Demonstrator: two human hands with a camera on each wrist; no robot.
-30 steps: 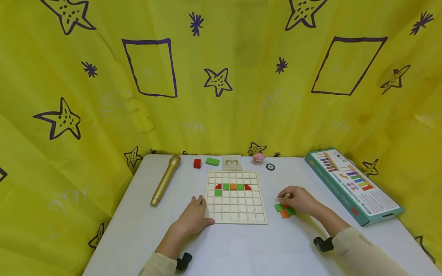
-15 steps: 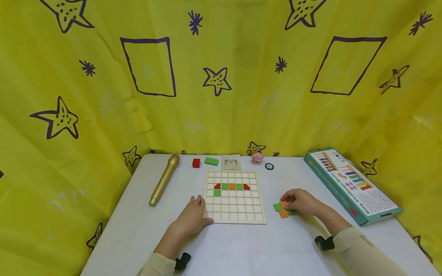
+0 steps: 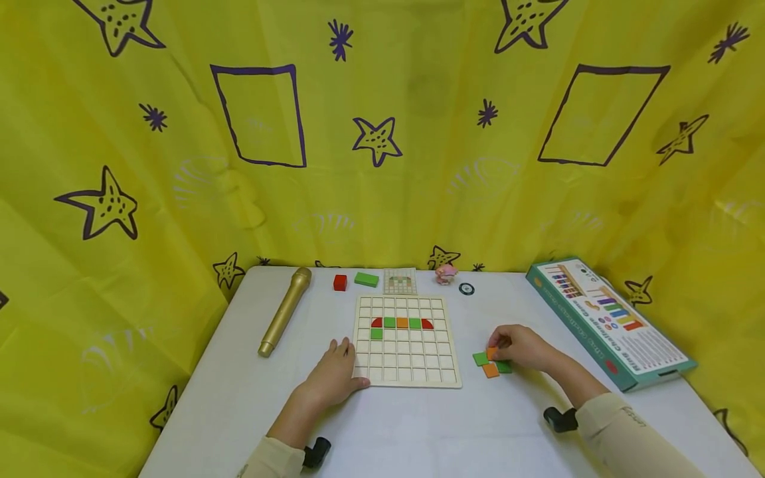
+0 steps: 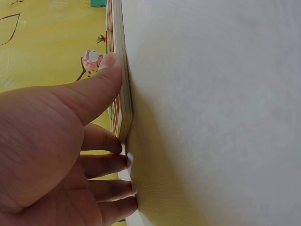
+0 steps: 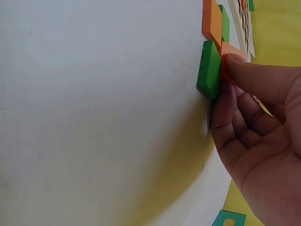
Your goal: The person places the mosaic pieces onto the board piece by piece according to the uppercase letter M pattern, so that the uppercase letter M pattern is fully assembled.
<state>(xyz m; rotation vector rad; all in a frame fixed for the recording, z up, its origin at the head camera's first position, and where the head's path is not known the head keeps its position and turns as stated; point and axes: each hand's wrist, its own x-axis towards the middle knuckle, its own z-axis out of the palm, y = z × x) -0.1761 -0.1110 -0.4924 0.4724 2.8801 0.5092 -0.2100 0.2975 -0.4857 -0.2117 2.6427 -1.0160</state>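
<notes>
A wooden grid board (image 3: 408, 362) lies mid-table with a row of red, green and orange tiles (image 3: 402, 322) and one green tile (image 3: 376, 334) below it. My left hand (image 3: 352, 364) rests at the board's near-left corner. Its thumb (image 4: 106, 77) presses the board edge (image 4: 121, 56) and its fingers lie on the table. To the right, my right hand (image 3: 495, 348) pinches an orange tile (image 3: 492, 352) (image 5: 230, 49) over a small pile of loose pieces: a green tile (image 3: 481, 359) (image 5: 209, 70), an orange tile (image 3: 491, 370) (image 5: 212, 21) and another green tile (image 3: 504, 367).
At the back of the white table (image 3: 418, 431) lie a gold microphone (image 3: 285, 311), a red cube (image 3: 340, 283), a green block (image 3: 367, 279), a pattern card (image 3: 400, 281), a pink figurine (image 3: 445, 273) and a black ring (image 3: 466, 288). A teal box (image 3: 609, 320) lies at the right. Yellow cloth surrounds the table.
My right hand's fingers have closed on an orange tile at the loose pile and raised it slightly. The left hand and the board have not moved.
</notes>
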